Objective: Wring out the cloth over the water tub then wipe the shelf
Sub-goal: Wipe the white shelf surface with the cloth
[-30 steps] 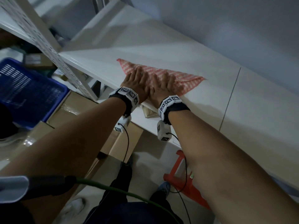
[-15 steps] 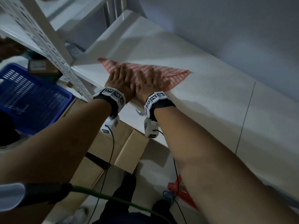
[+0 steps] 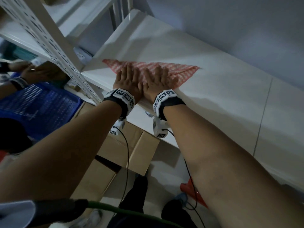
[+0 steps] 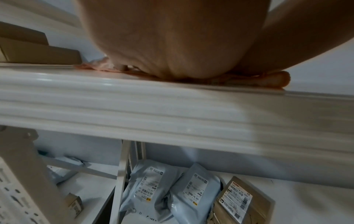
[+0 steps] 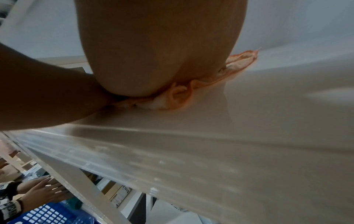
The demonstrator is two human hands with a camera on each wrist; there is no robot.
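A pink patterned cloth (image 3: 181,69) lies spread flat on the white shelf (image 3: 222,96), near its front edge. My left hand (image 3: 129,80) and right hand (image 3: 158,79) lie side by side on it, palms down, fingers straight, pressing it onto the shelf. In the left wrist view the heel of my left hand (image 4: 172,45) sits on the cloth (image 4: 95,66) above the shelf's front lip (image 4: 134,98). The right wrist view shows my right hand (image 5: 153,53) on the bunched cloth edge (image 5: 180,97). No water tub is in view.
A perforated white upright (image 3: 54,51) stands left of the cloth. Below are a blue basket (image 3: 41,109), cardboard boxes (image 3: 128,153) and parcels (image 4: 172,195) on a lower shelf. Another person's hands (image 3: 32,73) reach in at the left. A wall runs behind the shelf.
Both hands have slid the cloth leftward along the shelf toward the upright, staying flat on it. Another person's hands have come into view at the left.
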